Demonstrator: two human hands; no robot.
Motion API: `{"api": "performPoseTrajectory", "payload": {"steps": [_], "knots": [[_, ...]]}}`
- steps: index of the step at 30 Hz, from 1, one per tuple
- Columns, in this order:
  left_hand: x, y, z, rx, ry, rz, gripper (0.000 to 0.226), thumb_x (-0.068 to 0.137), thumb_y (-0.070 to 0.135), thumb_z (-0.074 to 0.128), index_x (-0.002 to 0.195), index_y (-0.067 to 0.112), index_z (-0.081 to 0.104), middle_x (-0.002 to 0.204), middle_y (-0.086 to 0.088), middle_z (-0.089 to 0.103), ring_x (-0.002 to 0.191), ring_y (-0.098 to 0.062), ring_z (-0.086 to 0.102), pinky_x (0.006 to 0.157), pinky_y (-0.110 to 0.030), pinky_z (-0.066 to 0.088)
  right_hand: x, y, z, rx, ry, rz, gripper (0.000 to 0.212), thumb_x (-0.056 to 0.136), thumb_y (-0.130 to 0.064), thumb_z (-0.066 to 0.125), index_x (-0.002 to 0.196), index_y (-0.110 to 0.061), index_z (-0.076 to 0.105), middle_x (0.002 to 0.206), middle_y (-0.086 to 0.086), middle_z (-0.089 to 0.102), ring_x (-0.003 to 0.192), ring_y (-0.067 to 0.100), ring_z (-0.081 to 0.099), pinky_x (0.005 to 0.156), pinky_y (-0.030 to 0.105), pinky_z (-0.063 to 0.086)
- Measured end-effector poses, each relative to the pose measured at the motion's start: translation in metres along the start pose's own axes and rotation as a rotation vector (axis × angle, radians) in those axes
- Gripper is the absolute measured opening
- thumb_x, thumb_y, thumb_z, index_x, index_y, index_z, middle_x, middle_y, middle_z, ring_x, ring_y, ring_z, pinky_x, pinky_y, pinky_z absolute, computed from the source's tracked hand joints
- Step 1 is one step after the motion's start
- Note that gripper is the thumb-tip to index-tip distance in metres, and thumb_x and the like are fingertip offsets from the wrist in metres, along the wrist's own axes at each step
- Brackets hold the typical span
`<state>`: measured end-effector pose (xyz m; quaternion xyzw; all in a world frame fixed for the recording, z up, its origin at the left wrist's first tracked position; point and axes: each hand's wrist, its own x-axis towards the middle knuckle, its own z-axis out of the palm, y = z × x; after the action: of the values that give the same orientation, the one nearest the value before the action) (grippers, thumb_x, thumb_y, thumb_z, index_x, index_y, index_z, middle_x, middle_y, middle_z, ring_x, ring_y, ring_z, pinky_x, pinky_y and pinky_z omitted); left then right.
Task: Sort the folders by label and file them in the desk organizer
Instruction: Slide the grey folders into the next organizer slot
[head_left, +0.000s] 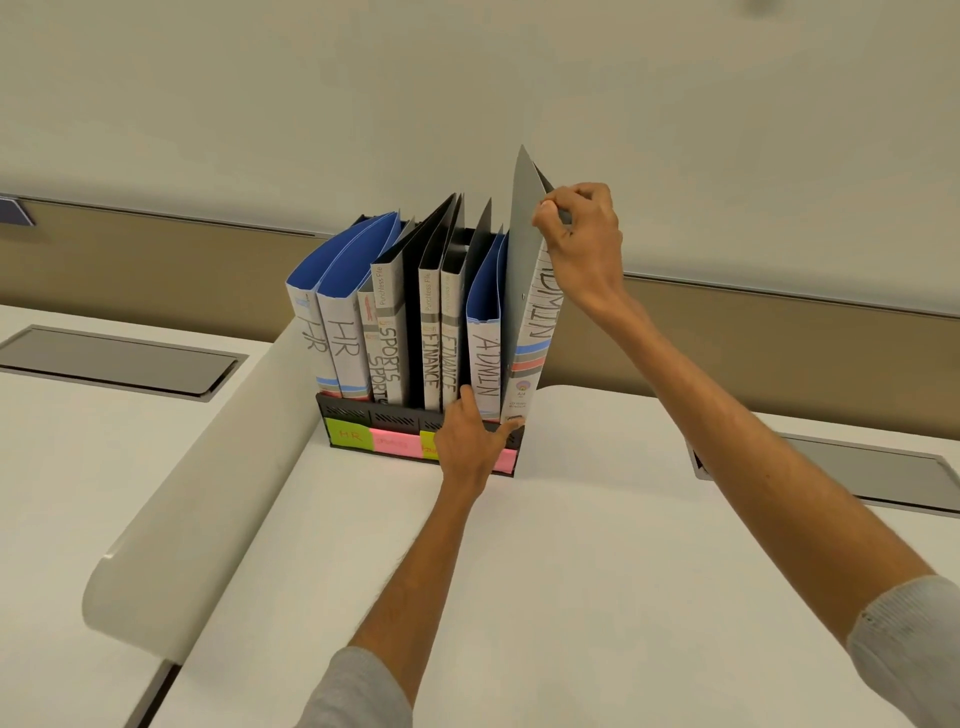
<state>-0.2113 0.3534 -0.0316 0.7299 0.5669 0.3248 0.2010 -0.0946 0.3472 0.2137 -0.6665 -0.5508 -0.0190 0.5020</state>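
Note:
A black desk organizer (363, 415) stands on the white desk, with green and pink sticky labels on its front. Upright folders fill it: two marked HR (343, 338) at the left, two SPORTS (389, 358), two FINANCE (430, 364), and one ADMIN (485, 364). A second grey ADMIN folder (530, 312) stands tilted at the organizer's right end, its bottom edge at the rightmost slot. My right hand (582, 234) pinches this folder's top edge. My left hand (470, 436) rests on the organizer's front right, fingers spread against the folder bottoms.
A curved white divider (208, 467) runs along the desk's left side. Grey recessed cable flaps (119, 358) (872, 478) lie in the desk at left and right. A beige wall panel rises behind the organizer.

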Motion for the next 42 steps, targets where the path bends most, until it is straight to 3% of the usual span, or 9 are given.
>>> {"api": "performPoseTrajectory", "payload": {"steps": [4, 8, 12, 16, 22, 27, 32, 37, 42], "knots": [[-0.007, 0.0, 0.006, -0.022, 0.017, -0.002, 0.085, 0.075, 0.065, 0.067, 0.132, 0.009, 0.038, 0.12, -0.009, 0.053, 0.112, -0.025, 0.054, 0.076, -0.04, 0.055, -0.001, 0.001, 0.001, -0.021, 0.038, 0.021, 0.022, 0.095, -0.019, 0.047, 0.09, -0.008, 0.066, 0.115, 0.011, 0.05, 0.093, 0.005, 0.042, 0.082, 0.033, 0.044], [-0.011, 0.013, 0.01, -0.022, 0.018, -0.091, 0.105, 0.064, 0.075, 0.068, 0.136, 0.006, 0.033, 0.127, -0.008, 0.047, 0.118, -0.024, 0.047, 0.08, -0.04, 0.054, -0.001, -0.003, 0.003, -0.028, 0.032, 0.025, 0.022, 0.095, -0.018, 0.046, 0.09, -0.007, 0.065, 0.114, 0.011, 0.048, 0.093, 0.007, 0.041, 0.08, 0.028, 0.04], [-0.007, 0.021, 0.014, 0.004, 0.049, -0.123, 0.099, 0.065, 0.07, 0.071, 0.131, 0.004, 0.036, 0.121, -0.01, 0.048, 0.115, -0.025, 0.047, 0.074, -0.04, 0.054, 0.0, -0.001, 0.002, -0.033, 0.012, 0.023, 0.023, 0.096, -0.02, 0.045, 0.094, -0.008, 0.064, 0.109, 0.004, 0.044, 0.091, 0.008, 0.044, 0.081, 0.028, 0.04], [-0.007, 0.022, 0.019, -0.004, 0.085, -0.139, 0.097, 0.067, 0.067, 0.071, 0.132, 0.003, 0.037, 0.12, -0.011, 0.05, 0.115, -0.026, 0.048, 0.072, -0.04, 0.053, 0.0, 0.005, -0.001, -0.028, -0.021, 0.014, 0.024, 0.098, -0.023, 0.042, 0.098, -0.011, 0.063, 0.113, 0.008, 0.049, 0.09, 0.007, 0.047, 0.078, 0.024, 0.036], [-0.004, 0.021, 0.024, -0.041, 0.126, -0.149, 0.087, 0.077, 0.059, 0.068, 0.136, 0.002, 0.039, 0.122, -0.014, 0.052, 0.117, -0.029, 0.051, 0.072, -0.04, 0.054, 0.002, 0.018, -0.006, 0.016, -0.016, 0.053, 0.023, 0.097, -0.022, 0.041, 0.092, -0.015, 0.063, 0.106, 0.002, 0.059, 0.107, 0.011, 0.047, 0.086, 0.033, 0.041], [-0.001, 0.002, 0.015, -0.156, 0.016, -0.085, 0.095, 0.065, 0.071, 0.07, 0.13, 0.007, 0.041, 0.123, -0.009, 0.049, 0.117, -0.023, 0.049, 0.076, -0.042, 0.057, 0.006, 0.026, -0.011, 0.029, -0.029, 0.043, 0.023, 0.096, -0.021, 0.041, 0.08, -0.02, 0.058, 0.094, -0.004, 0.062, 0.1, 0.015, 0.054, 0.08, 0.033, 0.041], [-0.004, -0.019, 0.005, -0.292, -0.068, 0.004, 0.076, 0.073, 0.056, 0.075, 0.129, 0.013, 0.046, 0.126, -0.005, 0.052, 0.119, -0.018, 0.048, 0.086, -0.04, 0.054, 0.006, 0.024, -0.009, 0.023, -0.039, 0.035, 0.023, 0.096, -0.022, 0.041, 0.081, -0.015, 0.058, 0.089, -0.008, 0.06, 0.102, 0.02, 0.057, 0.081, 0.038, 0.045], [0.002, -0.008, -0.002, -0.301, -0.029, -0.095, 0.069, 0.06, 0.052, 0.086, 0.111, 0.019, 0.054, 0.113, 0.0, 0.063, 0.107, -0.017, 0.057, 0.074, -0.033, 0.052, 0.005, 0.022, -0.012, 0.018, -0.066, 0.027, 0.024, 0.098, -0.02, 0.04, 0.085, -0.01, 0.059, 0.087, -0.004, 0.058, 0.099, 0.02, 0.057, 0.083, 0.04, 0.047], [0.012, 0.001, -0.01, -0.281, -0.047, -0.151, 0.064, 0.05, 0.046, 0.092, 0.097, 0.019, 0.059, 0.103, 0.004, 0.073, 0.091, -0.018, 0.068, 0.056, -0.022, 0.042, 0.004, 0.014, -0.01, 0.001, -0.088, 0.021, 0.025, 0.099, -0.02, 0.039, 0.089, -0.008, 0.059, 0.093, 0.004, 0.063, 0.109, 0.024, 0.057, 0.083, 0.036, 0.045]]}}
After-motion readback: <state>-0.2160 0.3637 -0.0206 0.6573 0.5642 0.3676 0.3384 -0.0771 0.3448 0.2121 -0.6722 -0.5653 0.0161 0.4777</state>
